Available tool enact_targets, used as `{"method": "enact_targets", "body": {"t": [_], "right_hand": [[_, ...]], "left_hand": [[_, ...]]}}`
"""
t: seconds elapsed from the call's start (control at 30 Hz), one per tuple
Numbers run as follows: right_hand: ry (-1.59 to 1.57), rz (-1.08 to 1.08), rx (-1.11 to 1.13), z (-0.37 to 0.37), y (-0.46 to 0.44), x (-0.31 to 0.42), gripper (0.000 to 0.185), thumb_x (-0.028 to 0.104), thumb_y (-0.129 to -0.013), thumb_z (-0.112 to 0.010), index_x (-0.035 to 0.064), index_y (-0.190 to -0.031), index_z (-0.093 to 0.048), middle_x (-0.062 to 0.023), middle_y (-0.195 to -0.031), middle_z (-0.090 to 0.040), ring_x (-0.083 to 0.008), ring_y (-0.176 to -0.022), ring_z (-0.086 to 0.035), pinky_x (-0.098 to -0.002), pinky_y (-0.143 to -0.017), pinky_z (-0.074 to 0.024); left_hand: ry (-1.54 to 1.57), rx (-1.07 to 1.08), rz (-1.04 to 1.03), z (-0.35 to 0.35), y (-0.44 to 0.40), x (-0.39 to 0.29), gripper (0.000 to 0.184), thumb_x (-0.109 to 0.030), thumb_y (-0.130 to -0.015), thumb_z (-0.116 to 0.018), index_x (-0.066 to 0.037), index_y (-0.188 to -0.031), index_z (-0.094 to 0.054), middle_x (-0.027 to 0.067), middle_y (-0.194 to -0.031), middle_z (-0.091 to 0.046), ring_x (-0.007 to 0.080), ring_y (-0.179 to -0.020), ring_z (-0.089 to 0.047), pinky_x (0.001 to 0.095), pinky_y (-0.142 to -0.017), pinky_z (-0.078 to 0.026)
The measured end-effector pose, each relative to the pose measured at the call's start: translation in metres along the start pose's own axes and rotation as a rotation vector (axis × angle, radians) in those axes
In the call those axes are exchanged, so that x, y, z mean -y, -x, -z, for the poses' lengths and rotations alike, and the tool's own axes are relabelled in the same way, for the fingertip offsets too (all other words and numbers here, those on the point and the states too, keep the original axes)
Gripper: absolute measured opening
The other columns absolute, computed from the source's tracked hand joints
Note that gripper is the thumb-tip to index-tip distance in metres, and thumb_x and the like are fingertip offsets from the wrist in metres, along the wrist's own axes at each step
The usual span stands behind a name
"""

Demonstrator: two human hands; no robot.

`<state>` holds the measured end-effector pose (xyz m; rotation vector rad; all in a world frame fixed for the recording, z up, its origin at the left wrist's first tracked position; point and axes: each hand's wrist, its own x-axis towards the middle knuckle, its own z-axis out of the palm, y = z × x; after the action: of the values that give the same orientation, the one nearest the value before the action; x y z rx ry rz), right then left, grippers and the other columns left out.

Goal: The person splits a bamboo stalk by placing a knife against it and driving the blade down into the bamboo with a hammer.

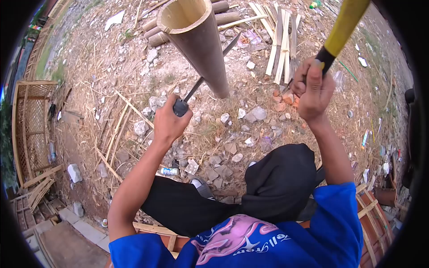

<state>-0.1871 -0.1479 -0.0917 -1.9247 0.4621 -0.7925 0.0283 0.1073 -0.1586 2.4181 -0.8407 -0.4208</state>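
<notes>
A thick bamboo tube (pixel 203 58) with a hollow open top stands slightly tilted on the ground in front of me. My left hand (pixel 170 119) is closed round the dark handle of a long blade (pixel 194 88). The blade crosses the tube, and its tip shows past the tube's right side; whether it touches the bamboo I cannot tell. On the right, my right hand (pixel 315 89) grips the black lower part of a yellow handle (pixel 346 27), raised toward the top edge. The far end of that tool is out of view.
Split bamboo strips (pixel 284 47) lie beyond the tube at the right, and cut bamboo pieces (pixel 228 18) behind it. Stones (pixel 257 114) and broken brick (pixel 281 105) litter the ground. A woven bamboo frame (pixel 33 129) stands at the far left.
</notes>
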Motion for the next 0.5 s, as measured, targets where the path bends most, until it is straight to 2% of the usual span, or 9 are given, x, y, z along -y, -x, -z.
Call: {"method": "enact_targets", "body": {"t": [0.03,0.1,0.2,0.27,0.37,0.43,0.47,0.5], "right_hand": [[0.121,-0.029,0.012,-0.011,0.013,-0.036,0.049,0.048,-0.106,-0.042,0.0034,-0.087,-0.052,0.0025,-0.06,-0.045,-0.0069,-0.048,-0.043,-0.0257,-0.045,-0.0349],[0.521,-0.266,0.27,-0.007,0.044,-0.112,0.054,0.053,-0.104,-0.044,0.0019,-0.088,-0.054,-0.0017,-0.061,-0.049,-0.0102,-0.051,-0.047,-0.0316,-0.048,-0.037],[0.417,-0.495,0.11,0.002,0.034,-0.062,0.049,0.046,-0.104,-0.047,0.0002,-0.094,-0.062,-0.0058,-0.059,-0.051,-0.0164,-0.054,-0.051,-0.0368,-0.053,-0.0406],[0.364,-0.437,0.113,0.003,0.025,-0.049,0.049,0.047,-0.104,-0.048,-0.0002,-0.095,-0.062,-0.0064,-0.059,-0.051,-0.0173,-0.054,-0.051,-0.0368,-0.054,-0.0406],[0.339,-0.305,0.128,0.004,0.013,-0.028,0.051,0.047,-0.103,-0.049,-0.0013,-0.094,-0.06,-0.009,-0.059,-0.051,-0.02,-0.055,-0.052,-0.0373,-0.055,-0.0416],[0.328,-0.233,0.165,-0.009,0.017,-0.035,0.051,0.047,-0.103,-0.049,-0.0015,-0.094,-0.06,-0.0114,-0.06,-0.053,-0.0232,-0.055,-0.055,-0.0387,-0.056,-0.0424],[0.391,-0.22,0.227,-0.015,0.024,-0.046,0.05,0.047,-0.103,-0.048,-0.001,-0.097,-0.06,-0.016,-0.063,-0.057,-0.0305,-0.059,-0.059,-0.0421,-0.059,-0.0438],[0.429,-0.275,0.263,-0.018,0.026,-0.053,0.049,0.047,-0.103,-0.048,-0.0005,-0.098,-0.06,-0.0169,-0.064,-0.058,-0.0324,-0.06,-0.06,-0.0433,-0.059,-0.0438]], "left_hand": [[0.0,-0.006,-0.009,-0.001,-0.001,0.0,0.039,-0.027,-0.076,-0.073,-0.006,-0.107,-0.06,0.0177,-0.081,-0.072,0.0371,-0.077,-0.071,0.0444,-0.074,-0.055],[0.002,0.0,0.01,0.002,0.0,-0.001,0.039,-0.027,-0.076,-0.073,-0.006,-0.107,-0.06,0.0178,-0.081,-0.072,0.0371,-0.077,-0.071,0.0443,-0.073,-0.055],[0.008,0.016,0.043,0.003,-0.004,0.0,0.04,-0.027,-0.076,-0.072,-0.006,-0.108,-0.06,0.0179,-0.081,-0.072,0.0373,-0.077,-0.071,0.0443,-0.073,-0.054],[0.006,0.01,-0.011,-0.001,-0.001,0.004,0.041,-0.028,-0.077,-0.072,-0.006,-0.11,-0.06,0.0179,-0.081,-0.072,0.0375,-0.077,-0.071,0.0445,-0.073,-0.054],[-0.025,0.021,0.027,0.0,0.0,-0.006,0.039,-0.02,-0.077,-0.071,-0.002,-0.11,-0.059,0.0179,-0.083,-0.071,0.0293,-0.075,-0.071,0.039,-0.071,-0.054],[-0.036,-0.003,0.002,-0.003,0.001,-0.001,0.04,-0.021,-0.077,-0.072,-0.002,-0.111,-0.059,0.0179,-0.084,-0.072,0.0294,-0.075,-0.072,0.0392,-0.072,-0.054],[-0.04,-0.017,-0.007,-0.004,0.002,0.002,0.041,-0.021,-0.077,-0.072,-0.002,-0.111,-0.059,0.0179,-0.084,-0.072,0.0294,-0.075,-0.072,0.0393,-0.073,-0.054],[-0.032,-0.019,0.001,-0.004,0.002,0.002,0.042,-0.023,-0.077,-0.072,-0.003,-0.111,-0.059,0.0176,-0.083,-0.072,0.0319,-0.076,-0.072,0.0408,-0.073,-0.055]]}}
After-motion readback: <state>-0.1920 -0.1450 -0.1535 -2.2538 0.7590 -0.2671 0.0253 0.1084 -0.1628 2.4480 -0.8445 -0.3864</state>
